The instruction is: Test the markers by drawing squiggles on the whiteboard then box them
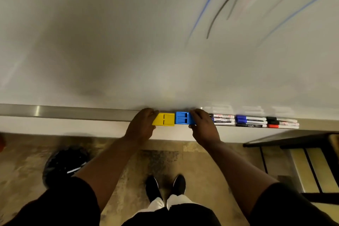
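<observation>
Your two hands are on the ledge (73, 113) at the foot of the whiteboard (110, 42), each at one of two plastic blocks that lie end to end, touching or nearly so. Your left hand (142, 124) has its fingers curled round the left end of the yellow plastic block (165, 119). Your right hand (203, 126) pinches the right end of the blue plastic block (182, 118), fingers over the far edge and thumb at the near edge. Each block shows two dark slots on its top face. Just right of your right hand the markers (251, 121) lie along the same ledge in three clusters of what look like three each, so about nine. The left cluster is partly hidden behind your hand. The middle one has two blue caps and a dark one. The right one has two black caps and one red. High on the board to the right are the squiggles (227, 3), roughly six blurred strokes: two blue, one heavy black, two thin dark and one faint red. On the floor near you are your two dark shoes (165, 187), and to the left one bin with a black liner (64, 163).
</observation>
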Demonstrator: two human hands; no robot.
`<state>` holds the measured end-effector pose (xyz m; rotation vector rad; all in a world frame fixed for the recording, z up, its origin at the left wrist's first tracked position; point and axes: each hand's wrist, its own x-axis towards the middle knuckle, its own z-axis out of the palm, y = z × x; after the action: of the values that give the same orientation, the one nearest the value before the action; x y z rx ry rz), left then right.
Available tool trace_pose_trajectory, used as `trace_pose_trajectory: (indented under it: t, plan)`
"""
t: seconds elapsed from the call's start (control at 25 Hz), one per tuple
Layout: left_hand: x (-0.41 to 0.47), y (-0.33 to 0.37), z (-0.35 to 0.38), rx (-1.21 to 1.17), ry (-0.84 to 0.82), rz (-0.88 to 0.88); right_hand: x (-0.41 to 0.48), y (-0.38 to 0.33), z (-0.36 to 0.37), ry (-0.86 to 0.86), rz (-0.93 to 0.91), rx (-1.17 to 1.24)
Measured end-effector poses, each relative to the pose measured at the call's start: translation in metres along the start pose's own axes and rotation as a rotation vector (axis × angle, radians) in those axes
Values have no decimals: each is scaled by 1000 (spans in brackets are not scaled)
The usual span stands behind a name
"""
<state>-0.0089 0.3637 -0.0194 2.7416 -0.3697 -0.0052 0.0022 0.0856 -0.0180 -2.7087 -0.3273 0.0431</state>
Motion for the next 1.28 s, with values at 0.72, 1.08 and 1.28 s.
trace_pose_trajectory:
  t: [0.72,1.08,1.28]
  plan:
    - [11,-21,31,24,50,-4,10,-2,41,38,22,-45]
    - [-13,-7,50,60,-22,-27,-4,-7,45,-18,92,-72]
    - [-13,-4,47,69,-84,-28,-12,-9,49,-161,124,-114]
